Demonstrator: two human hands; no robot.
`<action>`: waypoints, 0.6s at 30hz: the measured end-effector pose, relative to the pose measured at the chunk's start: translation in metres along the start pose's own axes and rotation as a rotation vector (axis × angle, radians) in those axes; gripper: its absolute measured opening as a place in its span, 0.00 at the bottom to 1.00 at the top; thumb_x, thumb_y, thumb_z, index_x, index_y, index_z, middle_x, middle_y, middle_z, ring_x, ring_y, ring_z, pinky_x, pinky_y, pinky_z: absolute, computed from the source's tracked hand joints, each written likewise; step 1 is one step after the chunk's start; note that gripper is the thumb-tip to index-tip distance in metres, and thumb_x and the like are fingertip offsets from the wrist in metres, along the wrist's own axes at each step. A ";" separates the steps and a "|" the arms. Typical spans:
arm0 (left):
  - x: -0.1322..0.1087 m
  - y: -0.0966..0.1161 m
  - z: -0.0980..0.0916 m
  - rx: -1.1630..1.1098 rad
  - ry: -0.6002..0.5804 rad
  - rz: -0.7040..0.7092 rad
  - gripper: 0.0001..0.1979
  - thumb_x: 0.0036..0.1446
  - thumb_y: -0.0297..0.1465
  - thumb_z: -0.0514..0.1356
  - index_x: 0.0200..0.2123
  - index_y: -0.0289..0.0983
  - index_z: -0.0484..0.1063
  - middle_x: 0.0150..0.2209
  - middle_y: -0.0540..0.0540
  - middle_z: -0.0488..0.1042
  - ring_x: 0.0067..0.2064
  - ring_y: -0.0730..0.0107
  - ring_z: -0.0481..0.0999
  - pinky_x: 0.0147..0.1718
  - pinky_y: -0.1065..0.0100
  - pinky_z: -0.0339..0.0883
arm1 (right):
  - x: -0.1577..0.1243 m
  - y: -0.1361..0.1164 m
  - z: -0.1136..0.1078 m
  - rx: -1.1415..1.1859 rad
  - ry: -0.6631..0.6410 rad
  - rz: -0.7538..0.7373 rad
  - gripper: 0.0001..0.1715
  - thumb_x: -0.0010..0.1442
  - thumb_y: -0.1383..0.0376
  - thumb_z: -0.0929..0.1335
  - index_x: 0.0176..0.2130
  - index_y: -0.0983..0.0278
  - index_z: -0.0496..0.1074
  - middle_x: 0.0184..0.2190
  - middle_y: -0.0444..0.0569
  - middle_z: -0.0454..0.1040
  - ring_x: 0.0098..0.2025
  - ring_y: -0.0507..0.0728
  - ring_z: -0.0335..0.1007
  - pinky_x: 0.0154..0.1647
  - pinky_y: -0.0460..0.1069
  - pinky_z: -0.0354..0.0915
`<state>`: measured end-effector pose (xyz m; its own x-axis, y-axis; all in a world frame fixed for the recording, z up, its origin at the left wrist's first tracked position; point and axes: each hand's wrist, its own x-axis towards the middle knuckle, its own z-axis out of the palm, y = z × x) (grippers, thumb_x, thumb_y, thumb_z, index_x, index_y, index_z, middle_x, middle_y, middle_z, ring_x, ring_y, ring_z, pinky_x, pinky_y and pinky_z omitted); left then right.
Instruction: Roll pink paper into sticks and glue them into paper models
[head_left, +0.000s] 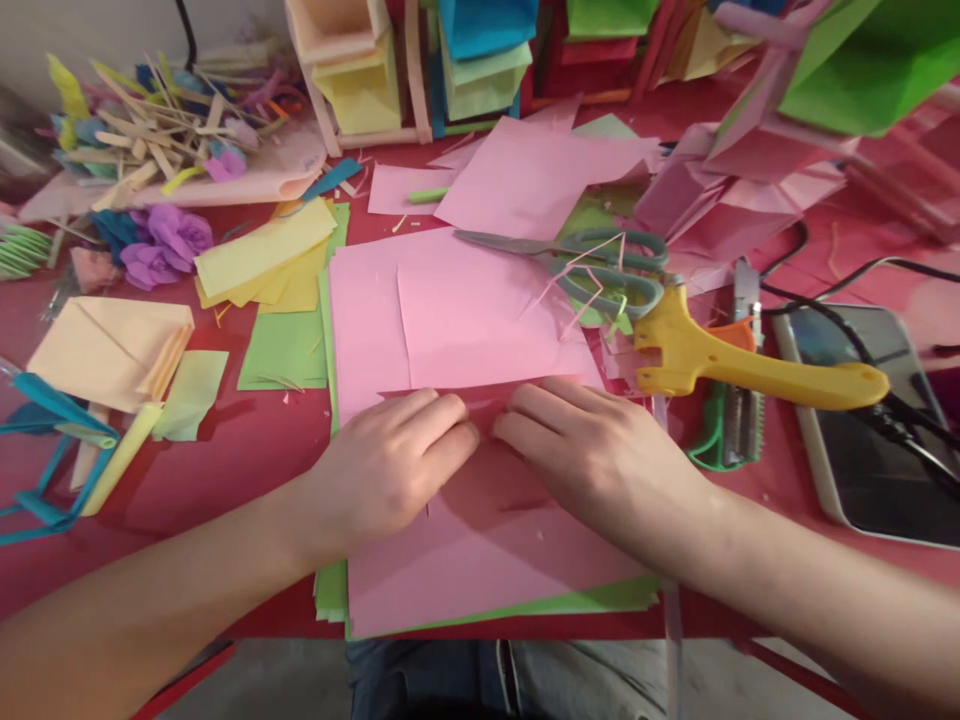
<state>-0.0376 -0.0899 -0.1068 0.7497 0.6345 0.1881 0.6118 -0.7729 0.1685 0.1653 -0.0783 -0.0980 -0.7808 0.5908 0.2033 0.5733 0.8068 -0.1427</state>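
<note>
My left hand (397, 450) and my right hand (592, 450) are side by side over a stack of pink paper (465, 570). Fingers curled, both hold the near edge of a smaller pink paper piece (480, 330), which looks lifted or bent there, with dark shadow beneath. My thumbs and the pinched part are hidden under the hands. Green sheets (585, 600) stick out below the pink stack. Just beyond the small piece lie grey-green scissors (517, 243), their blades pointing left, with thin pink paper strips on the handles.
To the right are a yellow Y-shaped tool (772, 372), a box cutter (746, 290), a phone (892, 470) and black cables. Yellow paper strips (266, 255), a cream folded paper (105, 345) and purple paper flowers (169, 245) lie left. Coloured paper boxes (360, 85) stand behind.
</note>
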 end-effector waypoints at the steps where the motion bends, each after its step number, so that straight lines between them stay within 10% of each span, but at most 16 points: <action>1: 0.000 -0.001 0.001 -0.012 -0.002 -0.008 0.11 0.61 0.25 0.47 0.38 0.33 0.70 0.35 0.43 0.70 0.37 0.65 0.68 0.36 0.65 0.65 | 0.000 0.000 0.000 -0.012 0.000 -0.007 0.15 0.61 0.73 0.57 0.29 0.67 0.69 0.27 0.49 0.67 0.28 0.53 0.59 0.28 0.48 0.57; 18: 0.017 -0.006 -0.002 0.055 -0.046 -0.048 0.06 0.59 0.24 0.51 0.30 0.34 0.66 0.29 0.47 0.67 0.30 0.68 0.68 0.27 0.68 0.63 | 0.014 0.010 -0.001 0.124 -0.091 0.160 0.09 0.55 0.77 0.60 0.29 0.66 0.66 0.23 0.44 0.66 0.24 0.51 0.58 0.23 0.46 0.50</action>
<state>-0.0286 -0.0746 -0.1022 0.7296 0.6702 0.1360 0.6590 -0.7421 0.1224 0.1600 -0.0620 -0.0951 -0.7045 0.7050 0.0812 0.6613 0.6937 -0.2855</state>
